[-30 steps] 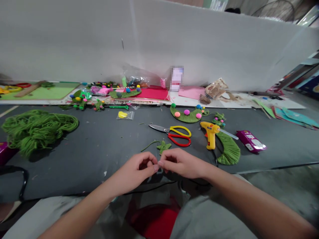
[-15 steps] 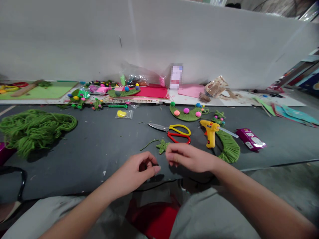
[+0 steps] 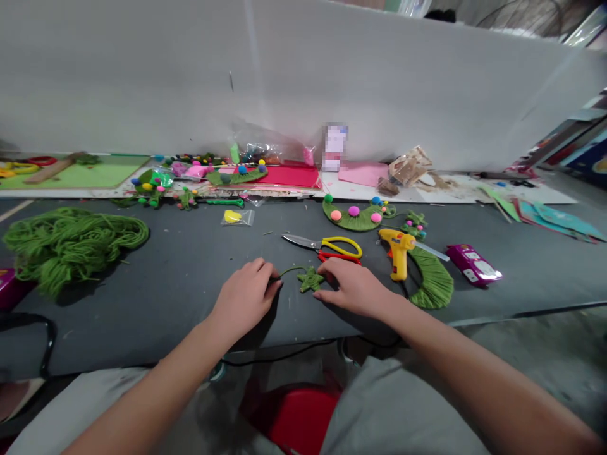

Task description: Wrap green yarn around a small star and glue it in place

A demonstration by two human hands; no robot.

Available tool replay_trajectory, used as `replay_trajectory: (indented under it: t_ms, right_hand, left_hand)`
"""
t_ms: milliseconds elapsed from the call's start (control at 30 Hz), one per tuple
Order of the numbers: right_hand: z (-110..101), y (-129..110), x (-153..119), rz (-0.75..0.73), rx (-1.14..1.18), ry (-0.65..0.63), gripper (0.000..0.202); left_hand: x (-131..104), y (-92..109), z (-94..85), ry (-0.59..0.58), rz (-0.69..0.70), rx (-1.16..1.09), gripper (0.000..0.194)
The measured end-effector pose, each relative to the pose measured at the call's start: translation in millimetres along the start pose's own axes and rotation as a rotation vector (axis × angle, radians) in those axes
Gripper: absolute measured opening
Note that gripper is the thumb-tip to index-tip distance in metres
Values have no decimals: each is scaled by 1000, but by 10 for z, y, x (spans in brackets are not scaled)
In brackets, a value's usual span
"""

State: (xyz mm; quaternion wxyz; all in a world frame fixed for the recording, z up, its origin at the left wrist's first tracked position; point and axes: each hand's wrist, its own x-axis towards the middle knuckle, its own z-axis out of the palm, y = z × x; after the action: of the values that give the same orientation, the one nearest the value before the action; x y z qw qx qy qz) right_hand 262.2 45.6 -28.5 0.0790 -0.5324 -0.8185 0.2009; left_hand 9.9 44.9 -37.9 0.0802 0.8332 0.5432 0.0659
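A small green yarn-wrapped star [image 3: 310, 279] lies on the dark table, its loose yarn tail [image 3: 293, 271] curving off to the left. My left hand [image 3: 246, 297] is closed, thumb and forefinger pinched at the tail's free end. At the star's right edge, my right hand [image 3: 353, 287] grips it, thumb at the lower point and forefinger at the upper one. Just behind lie scissors [image 3: 341, 245] with yellow and red handles; my right hand partly covers the red one. To the right, a yellow glue gun [image 3: 398, 249] rests beside a green yarn-wrapped crescent [image 3: 434, 281].
A heap of green yarn [image 3: 76, 243] sits at the left. Behind the scissors is a crescent with pompoms [image 3: 353, 218]. A purple packet [image 3: 474, 265] lies at the right, a bagged yellow piece [image 3: 237, 217] left of centre. Craft supplies line the white wall [image 3: 284, 76].
Both hands have moved forward over the table. My left hand has gone left to the yarn tail and pinched its end. My right hand has closed around the star's edge.
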Motion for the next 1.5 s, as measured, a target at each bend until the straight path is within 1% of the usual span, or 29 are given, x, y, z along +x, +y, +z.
replay_trajectory:
  t_ms: [200, 300, 400, 500, 567, 633, 700, 800, 900, 1000, 1133, 1233, 1300, 1333, 1400, 1500]
  right_hand:
    - [-70, -75, -51, -25, 9, 11, 40]
    - [-102, -56, -83, -65, 33, 37, 40]
    - [-130, -7, -125, -99, 60, 83, 40]
    - [-165, 40, -169, -106, 87, 122, 38]
    - [-189, 58, -190, -97, 104, 142, 37]
    - [-208, 66, -201, -91, 132, 161, 36]
    - [-216, 66, -203, -105, 167, 174, 36]
    - [-211, 56, -196, -153, 220, 187, 38]
    - [-185, 41, -182, -202, 240, 190, 37]
    - [-129, 19, -157, -227, 229, 143, 38]
    - [-10, -39, -92, -243, 199, 42, 41]
    - [61, -103, -38, -249, 115, -23, 51]
    - [81, -150, -13, -246, 96, -14, 59]
    - [83, -173, -5, -245, 129, 9, 60]
    - [77, -217, 6, -232, 283, 50, 54]
    - [62, -274, 19, -214, 551, 33, 50]
  left_hand:
    - [12, 0, 5, -32, -2, 108, 23]
    - [14, -50, -53, -38, -50, 146, 22]
    - [-5, -222, -171, -37, -164, 145, 23]
    - [-42, -483, -293, -29, -276, 105, 24]
    - [-64, -650, -342, -10, -314, 67, 31]
    - [-75, -770, -357, 10, -294, 6, 37]
    - [-76, -821, -352, 47, -226, -61, 38]
    - [-74, -767, -351, 100, -118, -163, 33]
    - [-82, -625, -377, 89, -65, -318, 32]
    - [-96, -497, -412, 69, -80, -439, 32]
    - [-102, -404, -433, 66, -100, -518, 31]
    - [-94, -353, -421, 70, -81, -548, 30]
    - [-86, -310, -406, 72, -54, -560, 28]
    - [-82, -286, -399, 72, -35, -569, 27]
    - [-73, -234, -383, 60, 14, -595, 24]
    - [-57, -151, -356, 26, 109, -641, 20]
